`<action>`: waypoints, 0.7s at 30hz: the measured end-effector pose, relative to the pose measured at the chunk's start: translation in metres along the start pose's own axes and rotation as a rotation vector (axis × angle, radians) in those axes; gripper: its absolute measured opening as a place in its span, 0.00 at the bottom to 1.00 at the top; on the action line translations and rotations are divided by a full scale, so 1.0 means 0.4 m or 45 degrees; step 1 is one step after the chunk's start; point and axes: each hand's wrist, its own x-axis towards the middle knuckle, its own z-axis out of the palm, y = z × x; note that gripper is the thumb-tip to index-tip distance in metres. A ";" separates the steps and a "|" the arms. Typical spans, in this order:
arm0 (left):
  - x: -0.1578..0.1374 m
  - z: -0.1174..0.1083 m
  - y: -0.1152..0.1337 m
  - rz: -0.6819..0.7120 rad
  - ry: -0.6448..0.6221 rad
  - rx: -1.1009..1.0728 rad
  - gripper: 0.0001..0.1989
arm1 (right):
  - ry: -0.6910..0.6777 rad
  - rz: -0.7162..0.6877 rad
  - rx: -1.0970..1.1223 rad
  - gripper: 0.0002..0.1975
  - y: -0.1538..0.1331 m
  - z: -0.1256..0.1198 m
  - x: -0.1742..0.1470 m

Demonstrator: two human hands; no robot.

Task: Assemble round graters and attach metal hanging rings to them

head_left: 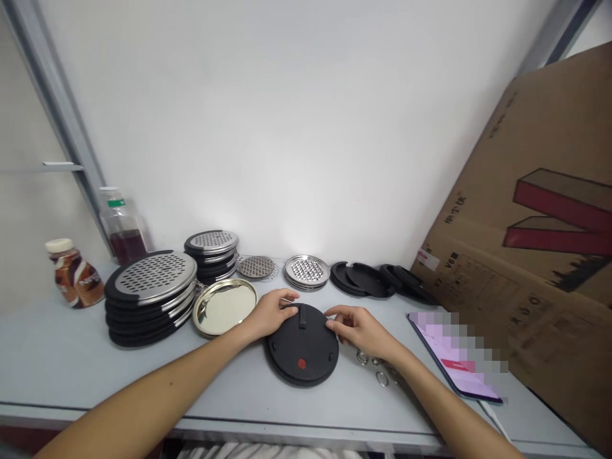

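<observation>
A round black disc (pixel 315 350) lies on the table in front of me, with a short dark tab near its far edge and a red dot near its close edge. My left hand (pixel 275 312) grips its upper left rim, thumb on top and fingers curled over the far side. At the upper right rim my right hand (pixel 356 326) has thumb and fingers closed on the edge. Partly under my right wrist lie several small metal rings (pixel 382 378). Left of the disc rests a shiny round metal plate (pixel 227 306).
Two stacks of black-rimmed graters (pixel 153 280) stand at left, near a brown bottle (pixel 76 274) and a bottle of dark red liquid (pixel 127 242). Along the wall lie perforated metal discs (pixel 306 271) and black round shells (pixel 368 279). At right are a phone (pixel 444 357) and a large carton (pixel 502 255).
</observation>
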 end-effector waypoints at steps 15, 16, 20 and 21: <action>-0.025 0.001 0.060 0.358 0.071 0.468 0.07 | -0.017 0.119 -0.275 0.09 0.091 -0.180 -0.055; -0.027 0.007 0.077 0.398 0.039 0.499 0.07 | -0.040 0.130 -0.288 0.08 0.088 -0.179 -0.056; -0.023 0.062 0.147 0.563 -0.185 0.650 0.08 | -0.239 0.186 -0.245 0.07 0.068 -0.179 -0.069; -0.019 0.084 0.162 0.596 -0.250 0.687 0.07 | -0.265 0.185 -0.248 0.07 0.064 -0.179 -0.072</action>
